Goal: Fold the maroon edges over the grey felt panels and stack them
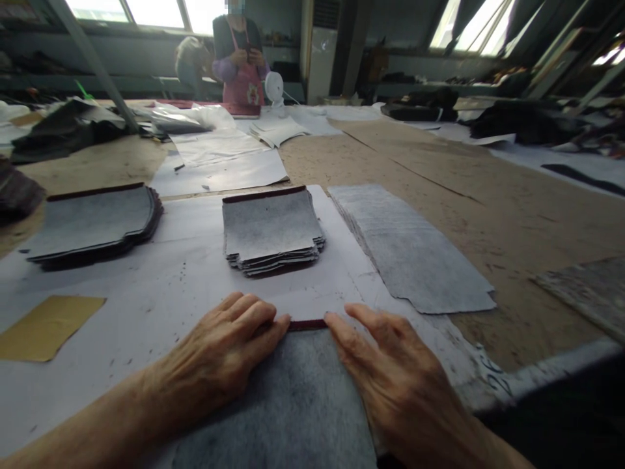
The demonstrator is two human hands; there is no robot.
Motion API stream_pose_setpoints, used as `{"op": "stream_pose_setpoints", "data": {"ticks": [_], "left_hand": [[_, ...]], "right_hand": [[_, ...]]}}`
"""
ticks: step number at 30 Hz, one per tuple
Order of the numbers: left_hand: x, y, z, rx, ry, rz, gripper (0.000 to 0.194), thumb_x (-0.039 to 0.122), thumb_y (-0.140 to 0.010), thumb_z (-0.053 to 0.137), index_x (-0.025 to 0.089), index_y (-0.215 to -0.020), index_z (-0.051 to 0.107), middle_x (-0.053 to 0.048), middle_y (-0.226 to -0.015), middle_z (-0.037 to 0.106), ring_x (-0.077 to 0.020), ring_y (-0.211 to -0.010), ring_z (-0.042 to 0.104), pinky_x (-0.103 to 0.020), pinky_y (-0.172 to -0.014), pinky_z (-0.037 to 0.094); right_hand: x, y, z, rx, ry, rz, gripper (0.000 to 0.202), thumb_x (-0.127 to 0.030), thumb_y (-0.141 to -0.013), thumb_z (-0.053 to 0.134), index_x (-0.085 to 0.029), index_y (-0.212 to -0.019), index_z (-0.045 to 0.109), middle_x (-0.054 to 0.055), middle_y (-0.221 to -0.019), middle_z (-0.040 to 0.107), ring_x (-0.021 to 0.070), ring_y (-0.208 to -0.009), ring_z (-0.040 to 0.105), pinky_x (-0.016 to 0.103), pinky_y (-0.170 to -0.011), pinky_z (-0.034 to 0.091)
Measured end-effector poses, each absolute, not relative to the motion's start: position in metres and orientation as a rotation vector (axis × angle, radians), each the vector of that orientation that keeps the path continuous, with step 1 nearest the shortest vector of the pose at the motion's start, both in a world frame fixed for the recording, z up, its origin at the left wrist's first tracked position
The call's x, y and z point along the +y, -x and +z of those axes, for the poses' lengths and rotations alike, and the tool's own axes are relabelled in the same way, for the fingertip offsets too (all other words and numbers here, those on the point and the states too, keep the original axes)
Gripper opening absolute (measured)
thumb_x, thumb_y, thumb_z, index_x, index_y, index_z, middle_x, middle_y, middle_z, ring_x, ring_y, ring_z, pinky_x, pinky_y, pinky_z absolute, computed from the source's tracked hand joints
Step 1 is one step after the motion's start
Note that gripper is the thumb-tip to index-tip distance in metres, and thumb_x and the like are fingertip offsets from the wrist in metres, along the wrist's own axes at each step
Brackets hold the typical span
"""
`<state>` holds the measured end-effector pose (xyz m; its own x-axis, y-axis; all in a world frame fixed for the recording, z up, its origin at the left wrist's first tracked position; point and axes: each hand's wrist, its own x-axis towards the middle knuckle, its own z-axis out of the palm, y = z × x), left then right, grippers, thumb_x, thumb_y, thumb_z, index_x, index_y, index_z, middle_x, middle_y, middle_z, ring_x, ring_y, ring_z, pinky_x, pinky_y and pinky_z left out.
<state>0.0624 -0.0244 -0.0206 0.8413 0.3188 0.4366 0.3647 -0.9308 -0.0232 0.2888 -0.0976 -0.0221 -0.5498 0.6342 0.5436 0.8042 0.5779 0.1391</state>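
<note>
A grey fabric piece [303, 397] with a folded dark red top edge lies in front of me on white paper. My left hand [229, 345] rests over its upper left corner, fingers bent together and thumb on the folded edge. At the upper right corner, my right hand [395, 371] touches the edge with its thumb; its fingers are apart and bent. Beyond my hands is a stack of grey pieces [271, 225] with a dark red top edge. A similar stack [97, 218] sits at the left. Plain grey pieces [415, 254] lie fanned out on the right.
A tan card [51, 327] lies at the left on the white paper [161, 280]. Loose sheets, plastic and dark fabric [68, 130] cover the table's far side, near a small white fan [275, 88]. A person in a pink apron [244, 71] stands beyond; another bends behind.
</note>
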Motion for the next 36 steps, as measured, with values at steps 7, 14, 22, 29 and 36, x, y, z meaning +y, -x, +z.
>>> {"op": "stream_pose_setpoints", "data": {"ticks": [7,14,22,29,36], "left_hand": [[-0.024,-0.063,-0.019,-0.575,2.960,-0.521,0.030,0.009,-0.088,0.033,0.011,-0.113,0.049,-0.008,-0.091,0.051,-0.0167,-0.076,0.046,-0.033,-0.069,0.041],[-0.026,-0.068,-0.016,-0.552,2.871,-0.514,0.028,0.011,-0.090,0.032,0.009,-0.109,0.051,-0.008,-0.086,0.053,-0.0184,-0.078,0.047,-0.035,-0.070,0.039],[-0.028,-0.069,-0.017,-0.558,2.911,-0.526,0.026,0.011,-0.089,0.031,0.010,-0.102,0.053,-0.006,-0.084,0.051,-0.0184,-0.076,0.044,-0.037,-0.070,0.037],[-0.022,-0.057,-0.014,-0.550,2.955,-0.596,0.024,0.011,-0.089,0.032,0.011,-0.103,0.053,-0.006,-0.085,0.053,-0.0171,-0.076,0.045,-0.036,-0.071,0.037],[-0.017,-0.029,-0.017,-0.590,3.058,-0.818,0.035,-0.003,-0.079,0.038,0.013,-0.106,0.052,-0.006,-0.087,0.051,-0.0142,-0.075,0.043,-0.028,-0.067,0.040]], "right_hand": [[-0.087,-0.286,-0.011,-2.516,1.004,-0.292,0.035,-0.001,-0.085,0.029,-0.004,-0.101,0.060,0.011,-0.103,0.061,0.0209,-0.097,0.054,0.040,-0.088,0.045],[-0.074,-0.325,-0.013,-2.065,1.307,0.162,0.025,-0.009,-0.081,0.046,-0.021,-0.086,0.067,0.001,-0.093,0.066,0.0138,-0.088,0.061,0.026,-0.076,0.053],[-0.078,-0.267,-0.013,-2.151,1.209,-0.232,0.029,-0.004,-0.082,0.040,-0.012,-0.092,0.065,0.008,-0.083,0.062,0.0179,-0.079,0.055,0.033,-0.070,0.052],[-0.079,-0.244,-0.024,-2.319,1.161,-0.293,0.032,0.000,-0.078,0.032,-0.008,-0.085,0.062,0.009,-0.074,0.056,0.0201,-0.074,0.050,0.034,-0.064,0.051],[-0.077,-0.250,-0.025,-2.314,1.142,-0.333,0.033,-0.002,-0.081,0.035,-0.005,-0.102,0.060,0.008,-0.077,0.058,0.0194,-0.074,0.051,0.034,-0.065,0.049]]}}
